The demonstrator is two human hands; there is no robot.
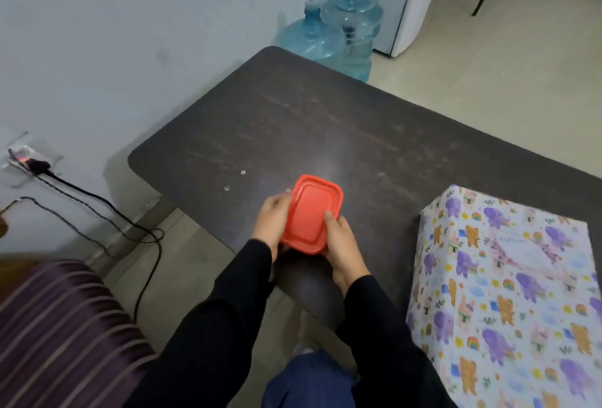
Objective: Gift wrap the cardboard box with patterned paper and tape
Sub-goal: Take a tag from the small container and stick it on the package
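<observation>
Head view: you look down on a dark tabletop; its rounded left corner and near edge run diagonally toward you.
Left side: a striped purple seat sits low beside you. Black cables trail over the floor between it and the tabletop's left edge.
Open room: a wide stretch of dark surface shows beyond your hands, up to the far edge. Two small pale specks lie just left of them.
Left grip: your fingers curl round the left side of a red lidded container, clasping it.
Container: it sits at the tabletop's near edge. You cannot tell whether its base touches the surface.
Right grip: it clasps the container's near right corner, with the thumb laid on the lid.
Wrapped box: covered in animal-patterned paper, it stands on the tabletop at your right, apart from the container. The frame cuts off its right part.
</observation>
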